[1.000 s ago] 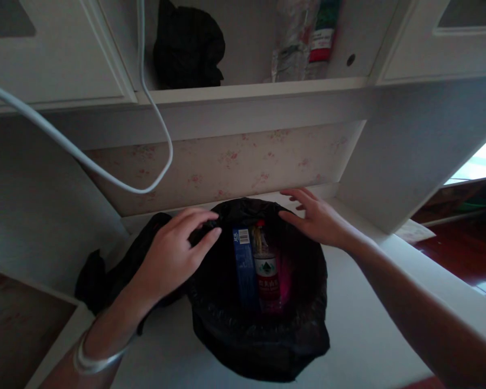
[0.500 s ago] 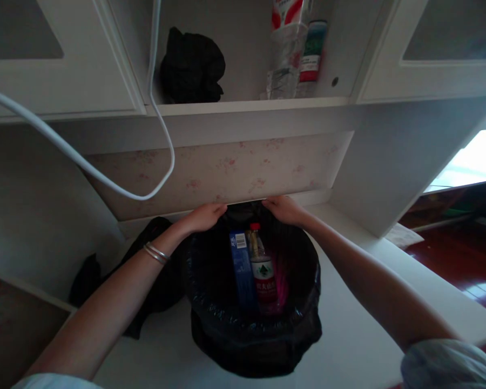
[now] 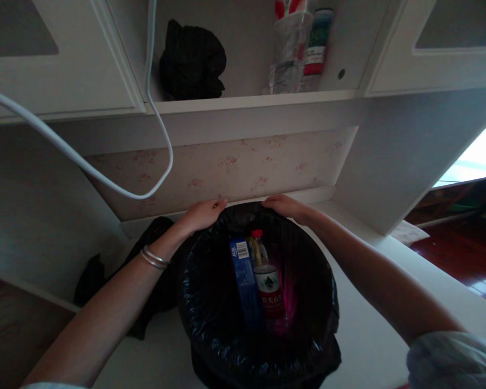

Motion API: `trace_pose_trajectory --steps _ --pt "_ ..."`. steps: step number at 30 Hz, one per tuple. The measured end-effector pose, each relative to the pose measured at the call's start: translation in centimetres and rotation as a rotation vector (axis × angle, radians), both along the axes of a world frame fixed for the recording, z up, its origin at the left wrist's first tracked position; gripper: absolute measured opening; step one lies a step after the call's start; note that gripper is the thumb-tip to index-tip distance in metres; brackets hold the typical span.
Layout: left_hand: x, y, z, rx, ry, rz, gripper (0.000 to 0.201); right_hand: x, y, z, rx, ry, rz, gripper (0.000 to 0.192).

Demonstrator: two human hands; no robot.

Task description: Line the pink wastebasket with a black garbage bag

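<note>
A bin lined with a black plastic bag [image 3: 243,346] stands on a white desk. Inside it a plastic bottle [image 3: 269,286] with a red cap and red label leans beside a blue box [image 3: 245,281]. My left hand [image 3: 202,213] grips the far rim of the bag on its left side. On the right side of that far rim, my right hand [image 3: 285,208] holds the bag too. Silver bangles circle my left wrist.
A crumpled black cloth [image 3: 146,270] lies left of the bin. A white cable [image 3: 105,181] hangs in a loop above. The shelf overhead holds a black bundle [image 3: 192,59], a clear cup [image 3: 287,48] and a can [image 3: 316,43]. Dark wooden floor [image 3: 461,254] at right.
Both hands moved from the near sides of the bag to its far rim and closed on it. The bin now sits nearer and larger in view.
</note>
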State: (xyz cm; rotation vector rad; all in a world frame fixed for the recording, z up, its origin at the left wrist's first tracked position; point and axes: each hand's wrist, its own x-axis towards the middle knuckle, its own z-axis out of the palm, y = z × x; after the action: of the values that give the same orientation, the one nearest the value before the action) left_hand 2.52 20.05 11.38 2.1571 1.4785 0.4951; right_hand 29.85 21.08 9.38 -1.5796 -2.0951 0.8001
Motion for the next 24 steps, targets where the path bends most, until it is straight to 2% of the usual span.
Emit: trace_pose_trajectory --steps 2,4,6,9,11,17,20,24 --pt "0.9 -0.5 0.2 0.077 0.019 -0.143 0.052 -0.5 -0.5 0.6 0.117 0.036 0.06 0.044" --pt "1.9 -0.8 0.1 0.118 0.041 -0.276 0.065 -1.1 -1.2 1.1 0.205 0.027 0.164 0.049" --pt "2.5 -0.7 -0.3 0.141 0.062 -0.326 0.071 -1.7 -1.8 1.4 0.261 -0.035 0.252 0.054" --pt "2.6 0.0 -1.1 0.133 0.084 -0.305 0.037 -2.0 -2.3 1.3 0.298 -0.158 0.29 0.04" --pt "2.4 0.5 -1.4 0.114 0.084 -0.279 0.025 -1.8 -2.3 1.2 0.308 -0.214 0.269 0.025" --pt "1.5 1.9 -1.4 -0.015 -0.015 -0.195 0.03 -1.4 -1.3 0.6 0.297 -0.198 0.145 0.038" --pt "0.6 2.6 -1.7 -0.171 -0.109 -0.168 0.033 -1.4 -0.4 0.0 0.2 -0.095 0.151 0.044" --pt "-0.8 3.1 -3.3 -0.379 -0.264 -0.11 0.032 -1.2 0.5 -0.8 0.02 0.1 0.149 0.047"
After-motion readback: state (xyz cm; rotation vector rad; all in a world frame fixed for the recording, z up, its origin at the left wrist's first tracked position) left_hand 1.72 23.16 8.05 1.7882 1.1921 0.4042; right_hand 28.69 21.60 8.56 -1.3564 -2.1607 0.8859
